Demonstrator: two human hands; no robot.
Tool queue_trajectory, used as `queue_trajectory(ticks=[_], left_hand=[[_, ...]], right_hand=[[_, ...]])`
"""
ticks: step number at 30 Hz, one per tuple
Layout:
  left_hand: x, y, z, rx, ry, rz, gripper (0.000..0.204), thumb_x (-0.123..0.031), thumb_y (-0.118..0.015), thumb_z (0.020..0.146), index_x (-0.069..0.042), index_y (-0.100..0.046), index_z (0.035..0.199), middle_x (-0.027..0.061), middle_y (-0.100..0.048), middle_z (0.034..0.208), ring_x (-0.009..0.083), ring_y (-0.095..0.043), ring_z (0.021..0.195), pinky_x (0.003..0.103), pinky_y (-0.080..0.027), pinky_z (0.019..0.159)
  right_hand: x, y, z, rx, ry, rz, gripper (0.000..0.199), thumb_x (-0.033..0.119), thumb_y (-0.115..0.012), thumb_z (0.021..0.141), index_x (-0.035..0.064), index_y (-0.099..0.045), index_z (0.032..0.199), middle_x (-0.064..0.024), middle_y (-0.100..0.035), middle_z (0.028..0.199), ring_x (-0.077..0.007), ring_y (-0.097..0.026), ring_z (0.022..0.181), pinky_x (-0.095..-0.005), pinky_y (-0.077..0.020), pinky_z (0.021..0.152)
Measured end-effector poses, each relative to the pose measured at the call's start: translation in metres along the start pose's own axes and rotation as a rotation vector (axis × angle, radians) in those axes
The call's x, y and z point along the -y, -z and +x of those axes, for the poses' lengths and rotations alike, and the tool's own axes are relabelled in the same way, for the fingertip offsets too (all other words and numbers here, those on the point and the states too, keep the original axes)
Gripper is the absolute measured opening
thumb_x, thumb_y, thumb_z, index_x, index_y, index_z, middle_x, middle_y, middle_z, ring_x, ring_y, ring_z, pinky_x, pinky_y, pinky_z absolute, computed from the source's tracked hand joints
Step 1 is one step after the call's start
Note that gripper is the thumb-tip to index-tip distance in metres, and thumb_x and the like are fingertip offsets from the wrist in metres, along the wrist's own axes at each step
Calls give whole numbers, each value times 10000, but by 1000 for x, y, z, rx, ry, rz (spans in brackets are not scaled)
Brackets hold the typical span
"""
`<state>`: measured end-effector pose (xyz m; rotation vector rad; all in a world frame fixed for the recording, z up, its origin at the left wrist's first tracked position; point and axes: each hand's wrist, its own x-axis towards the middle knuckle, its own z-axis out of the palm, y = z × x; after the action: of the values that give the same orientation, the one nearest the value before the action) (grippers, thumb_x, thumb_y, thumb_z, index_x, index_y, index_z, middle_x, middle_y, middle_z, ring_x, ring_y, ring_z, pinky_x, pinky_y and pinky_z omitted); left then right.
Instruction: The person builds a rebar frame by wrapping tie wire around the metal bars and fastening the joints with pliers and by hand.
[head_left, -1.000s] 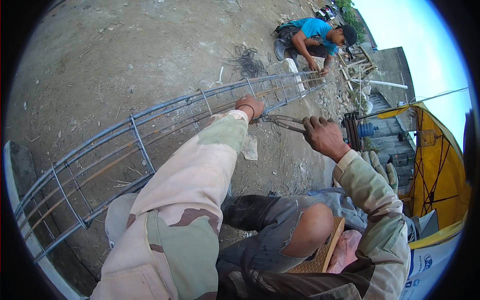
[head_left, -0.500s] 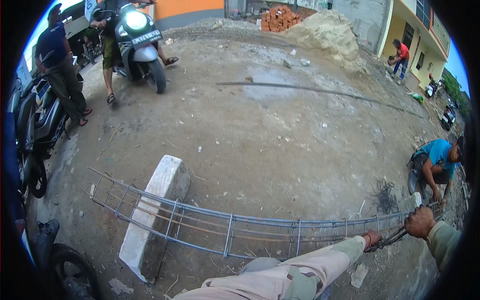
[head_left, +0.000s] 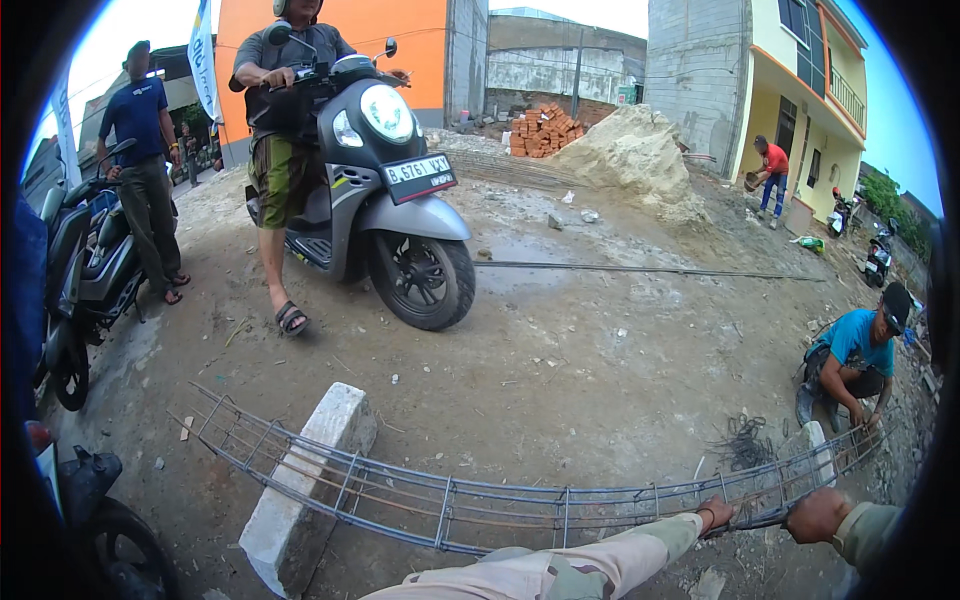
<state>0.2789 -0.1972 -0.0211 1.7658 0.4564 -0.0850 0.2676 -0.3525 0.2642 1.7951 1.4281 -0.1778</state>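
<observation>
Down on the dirt ground, a long grey steel rebar cage (head_left: 450,500) lies across a pale concrete block (head_left: 300,480); it looks heavy, stiff and rough, best held by a long bar. The left hand (head_left: 716,514) is curled closed on one bar, and the right hand (head_left: 815,515) is closed round a dark metal tool (head_left: 755,522) touching the cage.

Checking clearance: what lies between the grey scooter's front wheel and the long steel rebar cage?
Head view: bare wet dirt between the scooter's front wheel and the rebar cage, apart from the white concrete block propping the cage.
</observation>
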Motion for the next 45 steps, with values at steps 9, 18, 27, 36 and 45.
queue_trajectory(ticks=[9,18,27,36,45], left_hand=[[10,-2,0,197,58,-167,556,-455,-626,892,93,-698,950,242,-735,971,375,-732,901,416,-588,798],[0,15,-6,291,256,-463,629,-366,-753,856,105,-579,1234,253,-684,1170,347,-695,1062,416,-549,904],[3,4,-3,177,201,-260,730,-437,-740,845,64,-524,1330,293,-536,1389,404,-524,1309,420,-442,1083],[8,-1,7,192,160,-300,728,-427,-758,830,72,-542,1315,282,-559,1372,403,-546,1285,416,-452,1069],[12,-12,10,29,92,-226,382,-293,-724,912,84,-676,943,164,-721,776,254,-693,574,370,-509,469]], right_hand=[[54,-46,-36,268,-579,1491,458,383,-545,1014,-26,-696,873,-83,-651,689,-175,-621,526,-357,-503,507],[47,-41,-30,-4,-345,415,381,247,-705,849,-16,-583,1095,-182,-658,836,-368,-655,691,-483,-512,610],[36,-50,-32,-407,-206,-72,400,315,-627,938,-2,-636,1183,-101,-629,863,-274,-597,748,-434,-466,603],[43,-30,-24,441,-725,1517,543,493,-586,975,-4,-648,766,-72,-553,542,-180,-547,432,-337,-427,403],[48,-33,-33,-345,-230,-102,353,289,-655,886,15,-595,1101,-122,-611,1041,-325,-643,774,-482,-498,630]])
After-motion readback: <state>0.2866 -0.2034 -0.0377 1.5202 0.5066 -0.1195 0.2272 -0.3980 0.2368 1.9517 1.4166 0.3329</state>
